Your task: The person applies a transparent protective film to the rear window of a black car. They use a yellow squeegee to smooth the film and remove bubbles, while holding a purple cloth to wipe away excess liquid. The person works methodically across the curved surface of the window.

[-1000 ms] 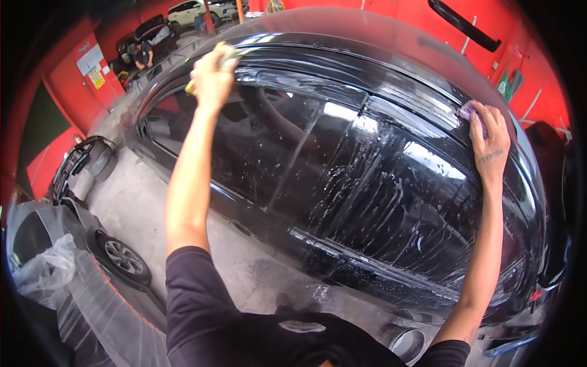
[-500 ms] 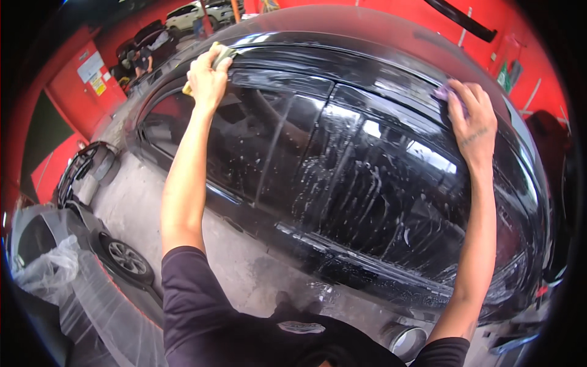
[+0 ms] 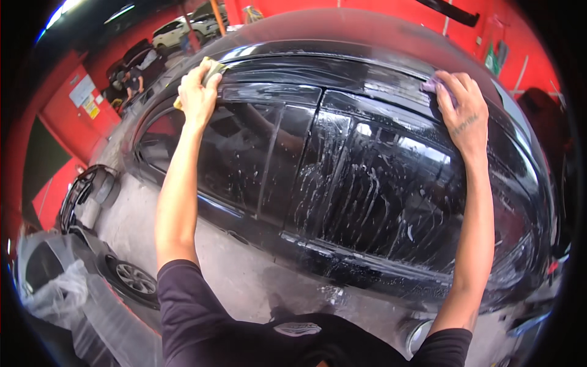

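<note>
Moved nearer door seam [image 3: 310,131]: left hand [image 3: 199,99], gripping 1 sponge [image 3: 211,69]; right hand [image 3: 463,111] gripping 1 cloth [image 3: 431,84].

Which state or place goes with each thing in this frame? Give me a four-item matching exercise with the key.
Things:
1. Left hand
2. Right hand
3. Black car
4. Plastic sheeting

States or places:
A. See-through, at the lower left
B. Holding a purple wad
C. Streaked with pale marks
D. Holding a yellowish pad

Pairs: 1-D, 2-B, 3-C, 4-A
</note>
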{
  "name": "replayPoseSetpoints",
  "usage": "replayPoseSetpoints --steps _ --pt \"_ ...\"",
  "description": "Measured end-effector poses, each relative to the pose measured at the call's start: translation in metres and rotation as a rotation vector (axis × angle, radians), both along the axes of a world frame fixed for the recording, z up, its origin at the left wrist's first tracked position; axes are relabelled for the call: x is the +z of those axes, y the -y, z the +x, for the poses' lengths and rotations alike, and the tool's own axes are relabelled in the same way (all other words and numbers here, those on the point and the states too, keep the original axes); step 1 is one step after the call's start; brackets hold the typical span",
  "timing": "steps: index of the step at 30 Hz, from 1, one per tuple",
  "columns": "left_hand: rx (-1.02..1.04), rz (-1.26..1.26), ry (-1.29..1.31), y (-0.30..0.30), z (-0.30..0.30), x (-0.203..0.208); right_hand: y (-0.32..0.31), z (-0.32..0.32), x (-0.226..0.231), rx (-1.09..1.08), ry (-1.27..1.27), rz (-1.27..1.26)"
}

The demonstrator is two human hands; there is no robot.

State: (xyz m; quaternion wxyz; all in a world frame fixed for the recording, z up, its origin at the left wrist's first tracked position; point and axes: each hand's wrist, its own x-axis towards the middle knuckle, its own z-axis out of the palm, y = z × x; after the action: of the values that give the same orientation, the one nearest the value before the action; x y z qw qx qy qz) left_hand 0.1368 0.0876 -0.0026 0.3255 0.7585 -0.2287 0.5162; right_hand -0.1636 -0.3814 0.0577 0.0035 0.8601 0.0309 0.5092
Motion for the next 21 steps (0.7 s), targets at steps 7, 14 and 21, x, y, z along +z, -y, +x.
replayPoseSetpoints --steps 7,14,21 --pt "-0.335 0.268 0.253 0.235 -0.133 0.034 0.006 -0.005 0.000 -0.027 -0.023 0.033" --pt "-0.277 0.269 -0.064 0.118 -0.049 0.048 0.015 -0.015 -0.002 -0.056 -0.037 0.108" --pt "-0.430 0.251 0.265 0.181 -0.088 0.036 -0.002 -0.004 -0.001 -0.072 -0.005 0.089"
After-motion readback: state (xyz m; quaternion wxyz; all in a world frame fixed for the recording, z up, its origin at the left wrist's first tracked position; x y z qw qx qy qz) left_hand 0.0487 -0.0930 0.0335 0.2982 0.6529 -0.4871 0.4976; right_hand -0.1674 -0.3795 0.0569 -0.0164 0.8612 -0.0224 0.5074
